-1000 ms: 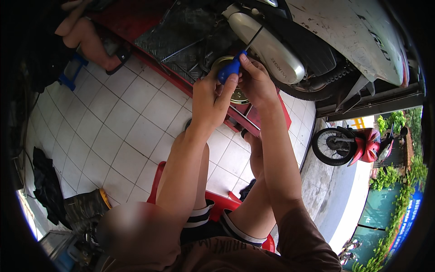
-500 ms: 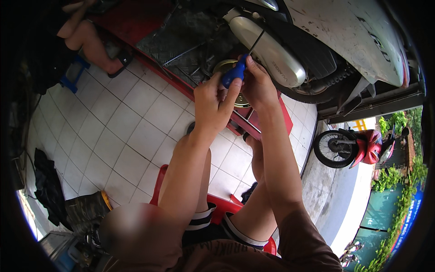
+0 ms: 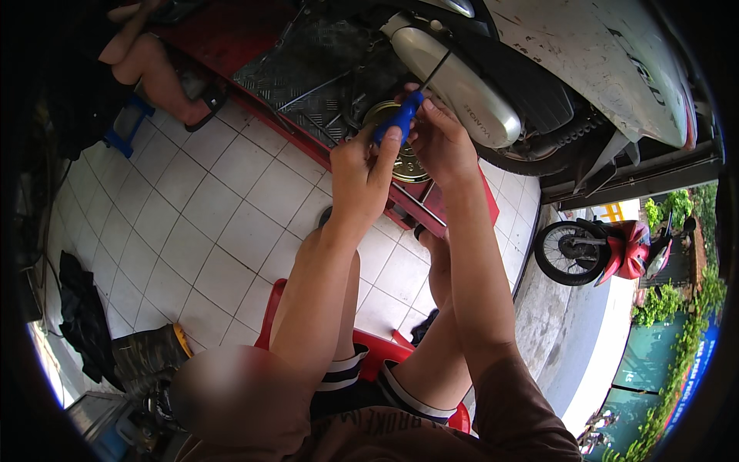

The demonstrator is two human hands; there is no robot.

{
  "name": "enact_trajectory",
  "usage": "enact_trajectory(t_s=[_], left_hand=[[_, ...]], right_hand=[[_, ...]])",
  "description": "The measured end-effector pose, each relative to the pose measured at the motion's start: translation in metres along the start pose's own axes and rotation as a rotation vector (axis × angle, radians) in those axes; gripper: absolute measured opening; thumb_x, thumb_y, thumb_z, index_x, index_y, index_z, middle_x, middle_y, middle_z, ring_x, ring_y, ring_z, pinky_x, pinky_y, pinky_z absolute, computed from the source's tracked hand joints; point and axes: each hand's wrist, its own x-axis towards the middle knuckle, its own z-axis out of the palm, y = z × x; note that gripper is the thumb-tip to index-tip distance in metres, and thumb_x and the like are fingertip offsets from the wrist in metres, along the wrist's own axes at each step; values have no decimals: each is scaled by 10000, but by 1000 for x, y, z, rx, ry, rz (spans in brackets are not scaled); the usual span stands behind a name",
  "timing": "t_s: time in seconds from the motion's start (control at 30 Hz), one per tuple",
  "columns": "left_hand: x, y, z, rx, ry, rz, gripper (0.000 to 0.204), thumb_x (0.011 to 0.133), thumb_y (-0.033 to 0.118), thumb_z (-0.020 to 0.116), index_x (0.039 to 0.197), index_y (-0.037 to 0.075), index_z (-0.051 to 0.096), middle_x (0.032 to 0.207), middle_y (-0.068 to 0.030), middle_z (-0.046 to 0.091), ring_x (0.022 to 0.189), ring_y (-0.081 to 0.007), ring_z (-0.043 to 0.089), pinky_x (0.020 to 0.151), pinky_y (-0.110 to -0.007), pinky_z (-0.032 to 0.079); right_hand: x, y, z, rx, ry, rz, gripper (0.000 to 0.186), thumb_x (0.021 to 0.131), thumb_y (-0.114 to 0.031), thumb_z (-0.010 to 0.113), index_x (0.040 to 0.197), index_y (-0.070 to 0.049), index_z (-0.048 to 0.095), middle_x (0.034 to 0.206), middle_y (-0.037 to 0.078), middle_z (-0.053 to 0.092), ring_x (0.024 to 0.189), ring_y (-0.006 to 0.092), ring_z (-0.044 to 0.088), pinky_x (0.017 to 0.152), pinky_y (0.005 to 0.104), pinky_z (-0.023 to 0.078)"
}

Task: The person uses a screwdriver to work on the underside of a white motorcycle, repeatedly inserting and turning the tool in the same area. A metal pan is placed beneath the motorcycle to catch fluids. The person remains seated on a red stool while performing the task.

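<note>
A screwdriver (image 3: 399,122) with a blue handle is held up in front of me, its dark shaft pointing up and to the right. My left hand (image 3: 360,158) is closed on the butt end of the handle, thumb laid along it. Around the front of the handle, near the shaft, the fingers of my right hand (image 3: 445,142) are closed. Directly below both hands sits a gold-coloured round metal piece (image 3: 409,168), partly covered by them. Beyond the tip lies the silver cover (image 3: 462,92) on the side of a motorcycle.
The motorcycle stands by a red platform (image 3: 269,119) with a dark ridged plate (image 3: 308,65) and a long metal rod (image 3: 312,91). A person's leg (image 3: 158,81) shows by a blue stool (image 3: 129,127). Beneath me is a red stool (image 3: 377,346); outside stands a red motorbike (image 3: 631,250).
Both hands stay on the screwdriver. My left thumb has slid slightly, and my right fingers have shifted around the front of the handle, with more fingertips showing behind it.
</note>
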Motion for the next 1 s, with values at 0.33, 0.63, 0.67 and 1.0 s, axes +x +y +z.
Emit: enact_trajectory(t_s=[0.33,0.63,0.67,1.0], left_hand=[[2,-15,-1,29,-48,-50,365,965,346,520,903,-10,574,657,-53,596,562,-84,546,502,-245,403],[2,-11,1,-64,-63,24,378,992,340,465,1136,-2,538,645,-67,617,502,-67,550,451,-199,365],[1,-9,1,-84,-77,-35,400,1001,358,440,1143,-2,539,639,-69,619,498,-71,561,446,-199,365],[4,-18,0,-123,-67,-109,443,1005,388,395,1182,4,528,727,-72,615,529,-94,551,476,-218,393]], right_hand=[[4,6,-8,-68,19,-35,180,930,-171,590,1049,-47,534,855,18,580,721,109,539,677,258,458],[5,8,-14,-41,-26,-33,221,926,-147,579,1114,-41,529,930,34,613,787,127,582,724,278,471],[5,9,-16,-44,-26,-42,237,924,-135,579,1131,-36,524,949,40,617,804,131,587,736,281,475],[9,23,-19,-42,-2,-72,261,929,-113,575,1161,-13,507,1006,68,614,859,144,589,796,282,491]])
